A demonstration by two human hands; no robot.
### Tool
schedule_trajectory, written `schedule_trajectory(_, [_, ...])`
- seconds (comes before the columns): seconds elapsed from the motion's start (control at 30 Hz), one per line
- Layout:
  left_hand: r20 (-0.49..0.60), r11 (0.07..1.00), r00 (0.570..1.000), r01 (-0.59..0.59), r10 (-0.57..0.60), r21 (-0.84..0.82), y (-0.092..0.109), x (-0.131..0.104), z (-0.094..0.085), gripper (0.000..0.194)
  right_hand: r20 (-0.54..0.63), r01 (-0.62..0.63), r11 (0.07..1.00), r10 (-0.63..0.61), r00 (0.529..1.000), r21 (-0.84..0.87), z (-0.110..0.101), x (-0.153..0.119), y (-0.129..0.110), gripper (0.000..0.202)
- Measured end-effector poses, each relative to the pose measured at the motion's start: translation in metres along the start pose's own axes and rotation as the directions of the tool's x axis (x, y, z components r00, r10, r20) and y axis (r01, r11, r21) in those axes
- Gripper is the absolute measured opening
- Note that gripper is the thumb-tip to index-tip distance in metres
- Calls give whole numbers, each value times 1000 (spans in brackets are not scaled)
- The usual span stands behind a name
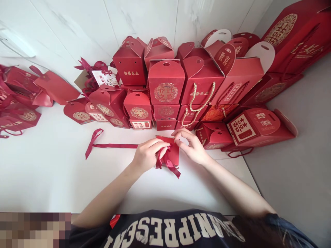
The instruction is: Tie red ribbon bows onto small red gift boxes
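A small red gift box (176, 155) stands on the white table in front of me, partly covered by my hands. My left hand (147, 155) is closed in a pinch on a dark red ribbon (170, 164) at the top of this box. Ends of that ribbon hang over the box's near side. Over the box's far right edge, my right hand (193, 147) has thumb and fingers curled together. Whatever may be between those fingertips is too small to make out. Another length of red ribbon (113, 145) with a bow at its end lies flat to the left of my left hand.
Several stacked red gift boxes (167, 82) line the wall behind my hands. A large box (261, 125) stands on the right, beside the grey side wall. Far left lie red bags and boxes (20, 89). A bunch of ribbons (90, 77) with a card stands behind the stacks.
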State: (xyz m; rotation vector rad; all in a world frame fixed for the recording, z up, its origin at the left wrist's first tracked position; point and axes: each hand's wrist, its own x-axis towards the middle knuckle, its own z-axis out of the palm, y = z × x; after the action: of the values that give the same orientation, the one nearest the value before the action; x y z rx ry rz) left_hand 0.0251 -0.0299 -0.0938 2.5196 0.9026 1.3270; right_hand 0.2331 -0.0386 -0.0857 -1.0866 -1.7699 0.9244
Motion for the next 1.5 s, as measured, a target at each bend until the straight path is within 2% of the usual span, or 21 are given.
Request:
schedule_trajectory(0.1, [12, 1000, 1000, 3, -3, -4, -1, -1, -1, 19, 109, -66, 997, 61, 992, 42, -2, 3, 1, 12])
schedule_trajectory(0.23, [45, 1000, 999, 26, -26, -10, -2, -3, -2, 20, 266, -116, 984, 77, 961, 133, -3, 5, 5, 6])
schedule_trajectory(0.37, [34, 1000, 999, 25, -25, -11, -2, -5, -2, 20, 215, -24, 998, 10, 977, 64, 1, 5, 5, 15])
schedule_trajectory(0.43, [46, 1000, 999, 21, -21, 1, -1, -5, -2, 19, 155, 28, 999, -34, 987, 42, 4, 3, 3, 13])
schedule_trajectory(0.53, [47, 1000, 999, 9, -10, 18, -1, -4, -1, 16, 2, 28, 996, -28, 1000, 90, 9, -1, -1, 10])
schedule_trajectory(0.6, [34, 1000, 999, 0, 0, 13, -1, -3, -1, 16, -43, 6, 989, 0, 999, 148, 10, -1, -3, 8])
schedule_trajectory(0.67, [27, 1000, 1000, 1, -1, 1, -1, -3, -1, 17, 11, -13, 984, 11, 1000, 180, 8, 0, -4, 7])
schedule_trajectory(0.73, [41, 1000, 999, 17, -16, -9, -1, -3, -1, 17, 107, -40, 980, 19, 994, 195, 5, 3, -2, 14])
schedule_trajectory(0.83, [46, 999, 998, 37, -35, -36, -2, -3, -2, 20, 202, -120, 923, 47, 978, 365, -3, 10, 2, 22])
schedule_trajectory(0.9, [39, 997, 999, 32, -29, -74, -2, -3, -3, 25, 204, -159, 839, 59, 977, 520, -14, 12, 3, 22])
schedule_trajectory(0.97, [36, 993, 999, 29, -25, -112, -3, -3, -3, 29, 150, -163, 802, 93, 984, 574, -29, 11, -1, 21])
schedule_trajectory(1.03, [40, 990, 999, 29, -24, -136, -3, -3, -4, 30, 73, -184, 865, 169, 983, 467, -47, 9, -9, 19])
schedule_trajectory(1.1, [50, 989, 998, 29, -22, -143, -3, -2, -4, 29, 68, -269, 945, 261, 963, 184, -62, 7, -17, 23])
schedule_trajectory(1.17, [61, 991, 998, 28, -20, -134, -2, -2, -4, 27, 101, -224, 968, 235, 967, -110, -67, 8, -21, 27])
schedule_trajectory(1.23, [75, 992, 997, 29, -20, -124, -2, 0, -5, 26, 123, -76, 957, 114, 986, -278, -61, 12, -19, 31])
schedule_trajectory(1.27, [83, 992, 996, 27, -16, -122, -1, 0, -5, 25, 129, -9, 954, 50, 990, -300, -55, 14, -16, 32])
schedule_trajectory(1.33, [98, 993, 995, 18, -7, -116, 0, 2, -7, 24, 199, 52, 974, -8, 980, -222, -42, 20, -8, 34])
schedule_trajectory(1.43, [111, 995, 994, 11, 0, -96, 2, 4, -9, 22, 377, 18, 999, -2, 926, -40, -27, 27, 2, 33])
schedule_trajectory(1.5, [114, 996, 993, 27, -17, -81, 2, 5, -10, 20, 442, -19, 1000, 11, 897, 14, -23, 30, 5, 31])
